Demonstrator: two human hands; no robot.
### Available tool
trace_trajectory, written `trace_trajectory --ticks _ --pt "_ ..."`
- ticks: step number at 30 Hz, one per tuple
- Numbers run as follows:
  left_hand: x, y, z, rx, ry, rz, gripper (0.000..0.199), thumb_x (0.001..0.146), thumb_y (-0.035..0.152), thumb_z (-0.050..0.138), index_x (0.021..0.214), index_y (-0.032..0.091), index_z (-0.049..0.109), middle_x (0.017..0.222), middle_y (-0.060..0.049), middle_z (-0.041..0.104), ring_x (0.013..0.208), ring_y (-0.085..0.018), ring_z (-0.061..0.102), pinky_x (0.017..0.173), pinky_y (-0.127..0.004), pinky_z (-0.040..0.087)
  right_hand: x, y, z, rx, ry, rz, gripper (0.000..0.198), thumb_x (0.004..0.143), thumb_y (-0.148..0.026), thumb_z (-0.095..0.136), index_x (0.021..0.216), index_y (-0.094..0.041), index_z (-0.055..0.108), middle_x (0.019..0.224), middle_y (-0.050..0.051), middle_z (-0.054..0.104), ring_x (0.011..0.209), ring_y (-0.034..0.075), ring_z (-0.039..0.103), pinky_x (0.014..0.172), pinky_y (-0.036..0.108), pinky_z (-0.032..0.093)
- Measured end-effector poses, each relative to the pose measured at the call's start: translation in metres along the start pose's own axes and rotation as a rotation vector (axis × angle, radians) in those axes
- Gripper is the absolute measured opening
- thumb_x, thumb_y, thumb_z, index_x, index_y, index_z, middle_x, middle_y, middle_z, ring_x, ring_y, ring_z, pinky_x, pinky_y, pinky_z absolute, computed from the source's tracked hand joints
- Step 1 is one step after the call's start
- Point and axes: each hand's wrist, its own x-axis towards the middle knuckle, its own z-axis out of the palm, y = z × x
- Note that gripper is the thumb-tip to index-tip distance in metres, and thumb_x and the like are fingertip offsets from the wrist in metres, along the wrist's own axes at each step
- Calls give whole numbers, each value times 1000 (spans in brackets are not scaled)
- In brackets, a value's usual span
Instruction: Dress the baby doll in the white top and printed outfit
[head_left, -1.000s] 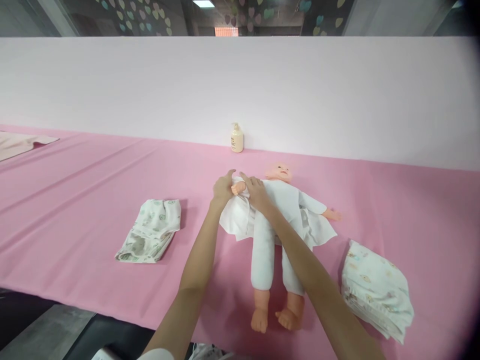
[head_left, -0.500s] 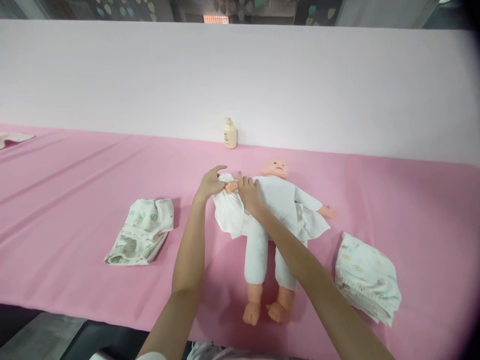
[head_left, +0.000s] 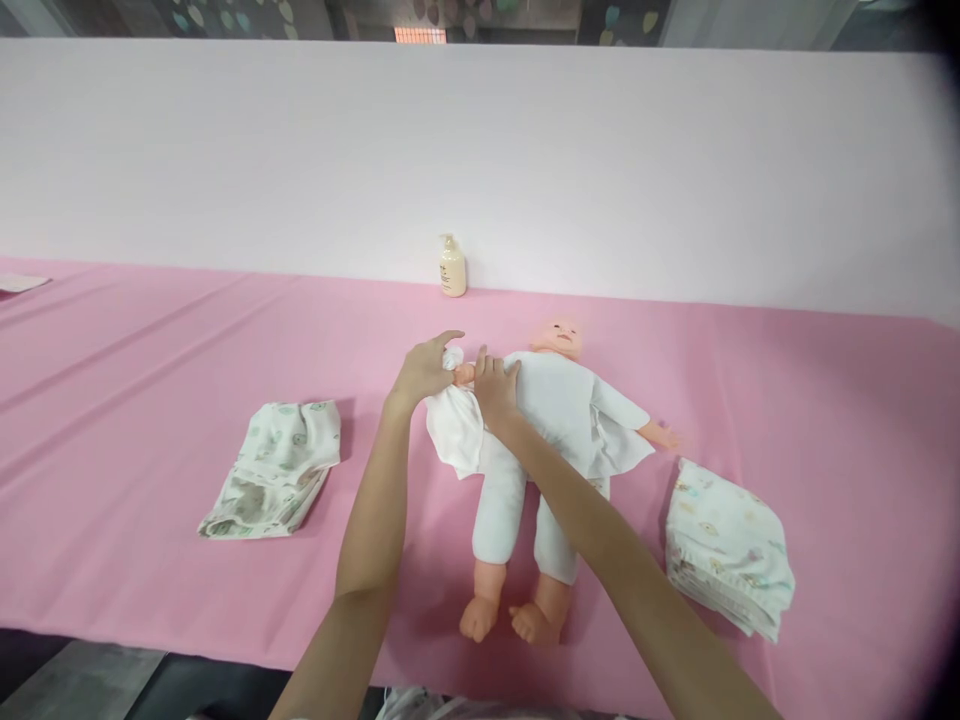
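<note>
A baby doll (head_left: pixel 555 405) in white clothes lies on its back on a pink sheet, head away from me and bare feet toward me. My left hand (head_left: pixel 424 374) grips the white baby shirt (head_left: pixel 456 425) beside the doll's small hand (head_left: pixel 463 374), thumb and fingers curved round the cloth. From the other side, my right hand (head_left: pixel 496 392) is closed over the doll's arm, just below that small hand. Bunched cloth hangs beneath my left hand. The doll's other arm is inside a sleeve, its hand (head_left: pixel 660 434) stretched out at the right. My fingers partly hide the gripped arm.
A cream pump bottle (head_left: pixel 452 268) stands against the white wall panel (head_left: pixel 465 150). Folded printed cloths lie on either side, one with green print (head_left: pixel 277 470) at left and another (head_left: pixel 727 545) at right. The pink sheet (head_left: pixel 150 430) has creases; its front edge is near me.
The doll has turned slightly: its legs have swung left and its head shifted a little right. Both hands keep their places at the sleeve and arm. The view has moved slightly.
</note>
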Motion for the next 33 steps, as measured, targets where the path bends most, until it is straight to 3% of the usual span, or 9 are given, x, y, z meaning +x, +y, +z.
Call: trace_trajectory --ticks 7,12,19,23,28,31,33 --pt "2 -3 2 65 -37 39 63 68 19 58 130 25 49 80 -1 63 81 -20 61 70 -26 46 -1 0 0 9 -29 -33 54 90 -9 36 143 -5 30 118 22 50 113 32 42 103 65 23" --pt "2 -10 0 50 -88 39 58 66 17 56 123 29 54 100 -2 65 80 -18 61 63 -23 44 -2 1 -1 -7 -64 -78 51 89 -9 40 140 -12 37 119 18 51 115 31 41 102 67 23" --pt "11 -11 17 167 10 -68 55 69 16 50 122 32 54 96 -2 67 84 -23 63 66 -29 45 -6 -3 0 -81 -65 -98 58 85 -11 47 141 -21 35 116 15 52 113 32 41 100 71 22" --pt "17 -2 35 193 56 -57 55 71 15 50 123 29 53 95 -4 67 91 -25 63 73 -32 48 -5 -6 2 -76 -72 -126 47 88 -7 38 133 -16 47 113 16 52 112 33 41 99 73 20" --pt "17 6 45 153 -31 -51 55 74 14 48 128 24 50 112 -7 65 105 -25 60 88 -35 47 -6 -4 4 39 -109 -191 41 85 -6 42 123 -10 56 118 19 53 118 33 39 104 66 18" --pt "16 4 44 79 -83 -64 53 77 17 46 130 23 47 115 -7 64 107 -24 59 91 -34 45 -6 4 2 172 -25 -169 35 86 -10 40 114 -10 61 117 17 56 114 30 44 106 57 21" --pt "16 1 44 63 -76 -61 53 79 20 45 132 20 46 115 -9 64 107 -25 59 92 -34 45 -5 14 0 300 76 -62 33 86 -11 39 109 -11 62 115 15 58 111 26 48 106 48 25"
